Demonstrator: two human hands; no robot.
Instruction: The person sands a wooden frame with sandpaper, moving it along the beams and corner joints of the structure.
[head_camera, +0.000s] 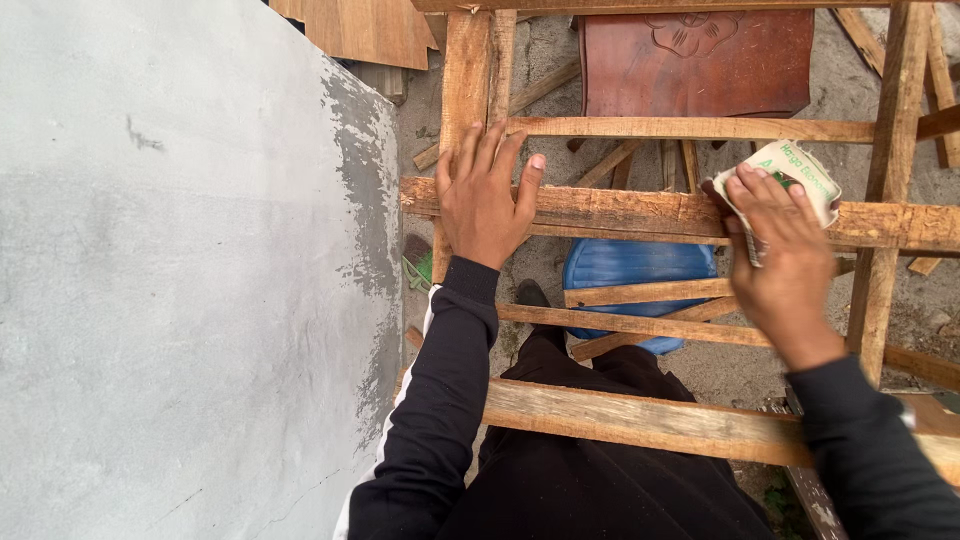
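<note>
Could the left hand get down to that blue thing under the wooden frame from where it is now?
Probably not directly. The left hand rests flat on the frame's upper rail, and the blue object lies below, crossed by lower slats. It might reach through the gap between rails.

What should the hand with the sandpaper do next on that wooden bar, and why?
Probably slide the folded sandpaper along the wooden rail toward the left hand. The right hand presses it at the rail's right part, the left hand lies flat steadying the frame, and the stretch between them looks rough and stained.
</note>
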